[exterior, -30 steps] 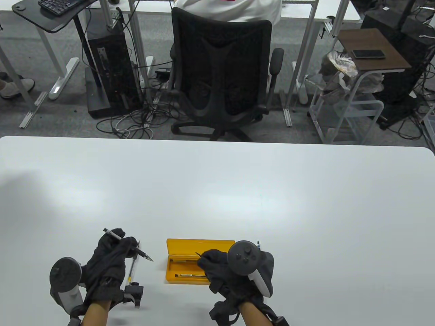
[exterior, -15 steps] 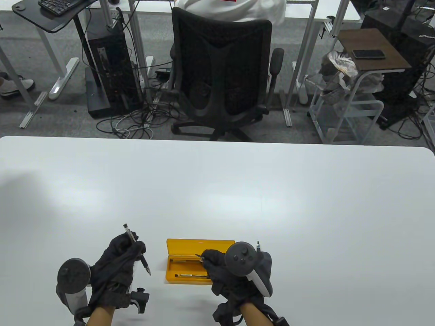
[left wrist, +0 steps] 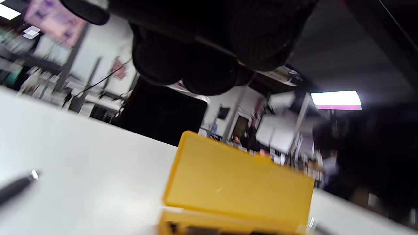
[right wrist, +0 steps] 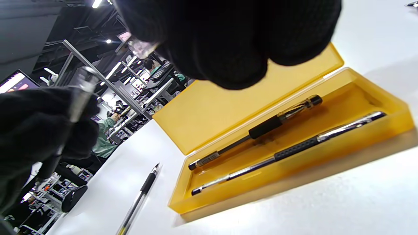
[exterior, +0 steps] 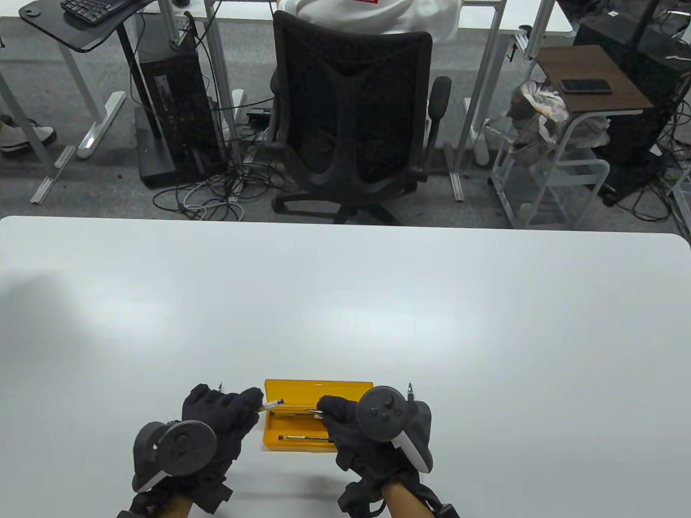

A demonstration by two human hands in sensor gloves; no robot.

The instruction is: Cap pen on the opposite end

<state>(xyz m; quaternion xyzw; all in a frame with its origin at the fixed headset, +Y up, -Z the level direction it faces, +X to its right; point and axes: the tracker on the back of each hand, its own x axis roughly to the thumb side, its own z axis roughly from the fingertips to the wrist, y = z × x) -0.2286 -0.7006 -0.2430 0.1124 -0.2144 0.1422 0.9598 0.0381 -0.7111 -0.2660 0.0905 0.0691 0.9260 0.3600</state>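
Note:
My left hand point(exterior: 249, 406) grips a pen point(exterior: 272, 403) with its blunt end pointing right, just over the left edge of the open yellow case point(exterior: 318, 389). The pen also shows in the right wrist view point(right wrist: 77, 98). My right hand point(exterior: 324, 408) pinches a small clear cap point(exterior: 314, 411) over the case, a short gap from the pen's end. The cap shows at my right fingertips in the right wrist view point(right wrist: 141, 49). Pen and cap are apart.
Two pens, one with a black grip point(right wrist: 264, 128) and one silver point(right wrist: 294, 147), lie in the case's tray. A further pen point(right wrist: 140, 195) lies on the white table left of the case. Another pen's tip point(exterior: 410, 387) sticks out behind my right hand.
My left hand turned the pen end for end and moved right, from left of the case to its left edge. My right hand stayed over the case with the cap.

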